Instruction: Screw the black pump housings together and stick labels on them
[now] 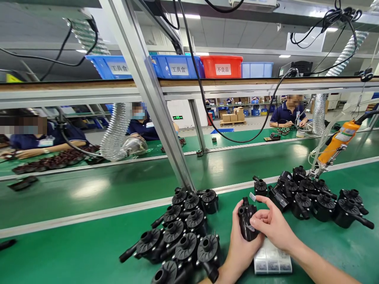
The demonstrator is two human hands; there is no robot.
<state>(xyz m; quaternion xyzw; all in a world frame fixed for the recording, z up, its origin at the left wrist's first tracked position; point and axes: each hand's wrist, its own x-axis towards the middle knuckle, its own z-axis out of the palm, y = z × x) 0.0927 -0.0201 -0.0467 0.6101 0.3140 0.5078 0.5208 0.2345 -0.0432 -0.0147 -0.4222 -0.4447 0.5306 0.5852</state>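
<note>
A small black pump point(247, 221) with short pipe stubs is tilted in my left hand point(241, 244), whose fingers wrap round it from the left and below. My right hand point(274, 223) is at the pump's right side, its thumb against the casing beside a pale label point(250, 228). A small white label point(252, 196) clings to the tip of my right index finger; the other fingers are curled. Below both hands, a strip of printed labels point(272, 266) lies on the green bench, partly covered by my wrists.
Several black pumps point(183, 246) are grouped on the left, and more black pumps point(324, 203) on the right. An orange power screwdriver point(339, 142) hangs at the right. An aluminium post point(148, 86) rises behind the left group. Co-workers sit across the green line point(225, 157).
</note>
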